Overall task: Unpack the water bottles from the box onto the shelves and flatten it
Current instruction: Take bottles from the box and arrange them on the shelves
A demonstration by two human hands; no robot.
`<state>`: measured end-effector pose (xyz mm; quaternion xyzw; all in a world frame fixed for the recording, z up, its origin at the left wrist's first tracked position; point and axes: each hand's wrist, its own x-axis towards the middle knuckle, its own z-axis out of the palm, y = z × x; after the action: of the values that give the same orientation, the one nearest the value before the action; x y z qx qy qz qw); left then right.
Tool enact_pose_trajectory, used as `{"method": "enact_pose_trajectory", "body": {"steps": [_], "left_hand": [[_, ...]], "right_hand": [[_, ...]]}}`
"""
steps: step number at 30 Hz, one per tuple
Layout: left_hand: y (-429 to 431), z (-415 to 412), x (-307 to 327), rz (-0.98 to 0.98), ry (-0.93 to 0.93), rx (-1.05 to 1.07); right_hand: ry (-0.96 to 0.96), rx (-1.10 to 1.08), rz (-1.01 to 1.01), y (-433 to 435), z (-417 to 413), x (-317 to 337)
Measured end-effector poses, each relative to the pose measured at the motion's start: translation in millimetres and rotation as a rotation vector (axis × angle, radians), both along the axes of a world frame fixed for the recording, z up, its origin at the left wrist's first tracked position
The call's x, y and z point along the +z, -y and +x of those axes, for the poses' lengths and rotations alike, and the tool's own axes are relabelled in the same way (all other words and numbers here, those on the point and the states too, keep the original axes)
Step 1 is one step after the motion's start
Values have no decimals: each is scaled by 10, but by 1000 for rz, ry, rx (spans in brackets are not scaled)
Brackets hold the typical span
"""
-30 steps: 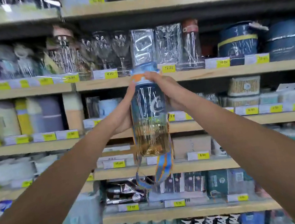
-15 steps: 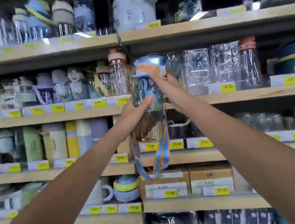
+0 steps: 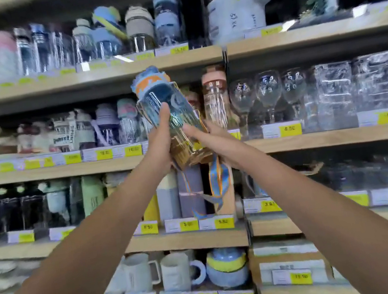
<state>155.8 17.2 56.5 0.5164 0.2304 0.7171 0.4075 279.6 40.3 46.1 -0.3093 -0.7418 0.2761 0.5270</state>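
Tall clear blue-and-amber plastic water bottle (image 3: 178, 121), cap tilted up-left, gripped by left hand (image 3: 162, 147) and right hand (image 3: 215, 143), raised before the wooden upper shelf (image 3: 87, 76).

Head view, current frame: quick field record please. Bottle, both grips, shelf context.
bottle: water bottle, blue-and-orange cap, tilted with cap up-left, held in the air in front of the shelves
strap: blue-and-orange strap hanging below the bottle's base
left grip: left grip holds the bottle's middle, thumb on its front
right grip: right grip holds the lower end
behind: wine glasses standing on a shelf, to the right
box: not in view
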Motion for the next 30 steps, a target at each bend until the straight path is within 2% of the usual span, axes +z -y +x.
{"method": "enact_pose_trajectory", "body": {"steps": [5, 10, 13, 16, 20, 26, 30], "left_hand": [[-95, -335, 132, 27, 37, -107], [-199, -410, 259, 150, -1, -96], [-242, -418, 300, 209, -54, -164], [-268, -384, 272, 191, -148, -233], [-358, -352, 199, 151, -175, -339], [-511, -278, -67, 83, -418, -484], [-564, -145, -33, 67, -407, -280]], "right_hand": [[147, -98, 134, -13, -271, 186], [133, -61, 217, -97, -386, 418], [62, -110, 264, -162, -393, 553], [-5, -112, 294, -221, -426, 641], [-98, -107, 260, -291, -453, 692], [-280, -42, 183, -352, -501, 768], [-314, -18, 143, -414, -522, 744]]}}
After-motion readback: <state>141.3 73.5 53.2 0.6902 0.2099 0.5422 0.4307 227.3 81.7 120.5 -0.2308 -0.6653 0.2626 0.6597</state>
